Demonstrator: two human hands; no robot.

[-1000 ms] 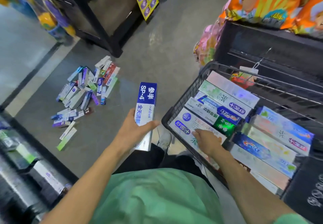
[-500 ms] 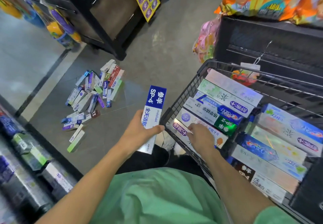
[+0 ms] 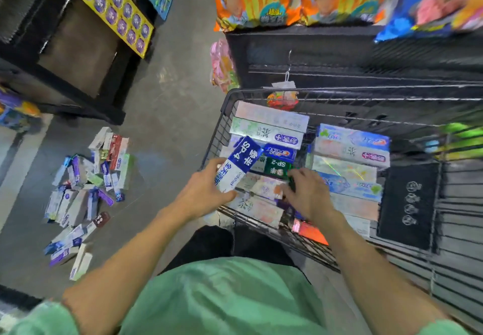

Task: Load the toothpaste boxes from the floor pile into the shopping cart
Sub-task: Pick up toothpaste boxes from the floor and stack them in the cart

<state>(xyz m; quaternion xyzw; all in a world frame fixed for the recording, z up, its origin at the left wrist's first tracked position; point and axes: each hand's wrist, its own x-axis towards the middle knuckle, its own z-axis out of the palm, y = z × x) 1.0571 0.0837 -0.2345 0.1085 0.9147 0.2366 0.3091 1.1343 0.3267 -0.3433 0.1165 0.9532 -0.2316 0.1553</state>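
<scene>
Gripping the SP-4 box (image 3: 239,166) over the cart (image 3: 217,136), left hand (image 3: 206,193); right hand (image 3: 307,193) grip loose, flat on the loaded boxes (image 3: 266,185).

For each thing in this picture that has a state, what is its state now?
SP-4 box: held by the left hand, tilted, above the cart's boxes.
Left hand: grips the SP-4 box.
Right hand: fingers on the boxes in the cart; grip unclear.
Shopping cart: holds rows of flat-lying boxes.
Floor pile: many boxes scattered, not yet loaded.
</scene>
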